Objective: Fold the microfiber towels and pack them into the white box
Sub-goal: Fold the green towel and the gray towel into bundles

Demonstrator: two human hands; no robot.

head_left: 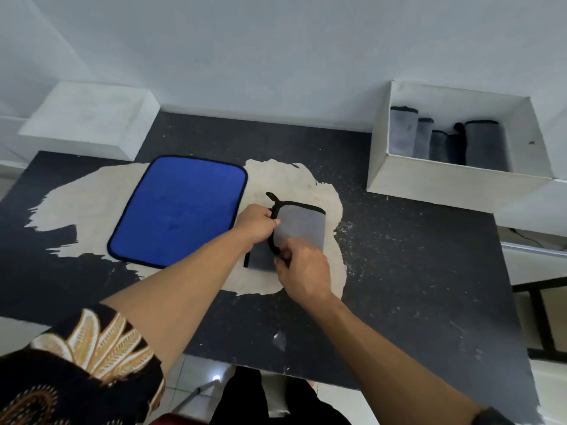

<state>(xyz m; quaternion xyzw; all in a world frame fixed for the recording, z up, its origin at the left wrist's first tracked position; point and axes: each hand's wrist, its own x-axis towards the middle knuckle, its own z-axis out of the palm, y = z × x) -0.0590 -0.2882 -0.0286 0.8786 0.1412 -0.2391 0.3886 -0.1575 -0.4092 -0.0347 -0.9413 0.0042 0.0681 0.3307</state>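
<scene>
You are mid-fold on the grey towel (pixel 302 227), which lies on the worn patch of the table (pixel 414 271), just right of the blue towel (pixel 181 210). Your left hand (pixel 256 223) grips its left edge, fingers curled under and thumb on top. Your right hand (pixel 303 271) pinches the black hem at the near side, fingers curled round it. One layer is turned over: the pale face shows on top, and a darker layer sticks out beneath, by your right hand. So the step in hand looks like a later fold, not the packing.

Next, I judge, you need to carry the held edge across so the hems meet, then press it flat. The loop (pixel 271 196) at the far corner may poke out, so tuck it in. The box (pixel 454 187) stands well apart at the far right, with folded towels (pixel 481 142) upright in a row from its left wall and room showing to their right. The blue towel lies flat and unfolded.
</scene>
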